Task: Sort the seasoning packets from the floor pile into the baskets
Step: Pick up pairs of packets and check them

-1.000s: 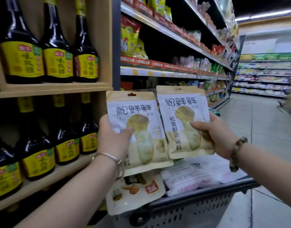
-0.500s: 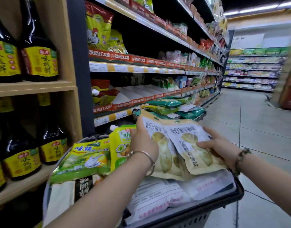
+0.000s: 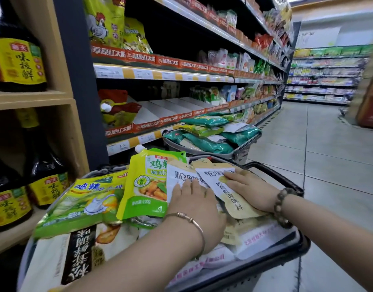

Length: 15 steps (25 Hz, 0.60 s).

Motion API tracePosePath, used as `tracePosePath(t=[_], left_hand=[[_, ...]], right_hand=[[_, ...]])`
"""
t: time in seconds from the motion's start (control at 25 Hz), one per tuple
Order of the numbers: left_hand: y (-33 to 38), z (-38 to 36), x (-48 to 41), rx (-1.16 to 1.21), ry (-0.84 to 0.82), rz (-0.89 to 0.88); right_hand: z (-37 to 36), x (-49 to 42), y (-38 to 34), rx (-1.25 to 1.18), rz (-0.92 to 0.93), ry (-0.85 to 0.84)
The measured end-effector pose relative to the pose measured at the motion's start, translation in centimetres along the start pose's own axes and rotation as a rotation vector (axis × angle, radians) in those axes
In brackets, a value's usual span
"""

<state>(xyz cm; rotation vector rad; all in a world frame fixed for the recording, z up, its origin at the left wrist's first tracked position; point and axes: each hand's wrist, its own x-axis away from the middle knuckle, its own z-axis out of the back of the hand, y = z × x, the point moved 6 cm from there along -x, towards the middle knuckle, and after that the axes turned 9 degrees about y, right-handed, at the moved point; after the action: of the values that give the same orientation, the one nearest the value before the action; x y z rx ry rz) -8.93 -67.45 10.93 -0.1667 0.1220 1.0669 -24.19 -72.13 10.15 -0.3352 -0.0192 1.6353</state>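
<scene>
Two tan-and-white mushroom seasoning packets lie side by side on the heap in the near basket [image 3: 286,181]. My left hand [image 3: 194,205] rests flat on the left packet [image 3: 177,175], fingers straight. My right hand [image 3: 248,190] presses flat on the right packet [image 3: 213,175], which overlaps the left one. To their left sit a yellow-green spouted chicken-essence pouch [image 3: 147,186] and a green chicken-essence bag [image 3: 82,205]. White packets [image 3: 257,239] lie underneath.
A second basket [image 3: 242,152] piled with teal and green packets stands just beyond the near one. Store shelving [image 3: 160,72] with seasoning bags runs along the left; soy sauce bottles [image 3: 14,60] fill a wooden shelf at far left. Tiled aisle floor [image 3: 328,154] stretches right.
Both hands came down from chest height with a mushroom packet each and laid them on the near basket's heap. Their grip has eased into flat hands on the packets.
</scene>
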Motion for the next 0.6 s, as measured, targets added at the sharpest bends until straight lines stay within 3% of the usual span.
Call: tracePosePath(t=[0.28,0.36,0.48,0.52,0.6], left_hand=[[1.3,-1.4,-1.3,0.143,-0.019,0.056],[1.4,-1.4,-1.1,0.166,-0.028,0.033],[0.4,0.9,-1.2,0.092,0.122,-0.047],[-0.8,1.8,-1.6,0.05,0.157,-0.033],[-4.0,1.9,-2.4,-0.046,0.076,0.066]], right_hand=[[-1.7,-6.1,-0.5,0.125,-0.039,-0.109],[-2.0,-7.2,-1.0,0.192,-0.044,-0.067],[-0.4,-8.0,-1.8,0.185,-0.078,0.113],[-0.3,-7.9,-2.2,0.138,-0.037,0.097],[-1.5,-6.8,-2.7,0.07,0.073,-0.054]])
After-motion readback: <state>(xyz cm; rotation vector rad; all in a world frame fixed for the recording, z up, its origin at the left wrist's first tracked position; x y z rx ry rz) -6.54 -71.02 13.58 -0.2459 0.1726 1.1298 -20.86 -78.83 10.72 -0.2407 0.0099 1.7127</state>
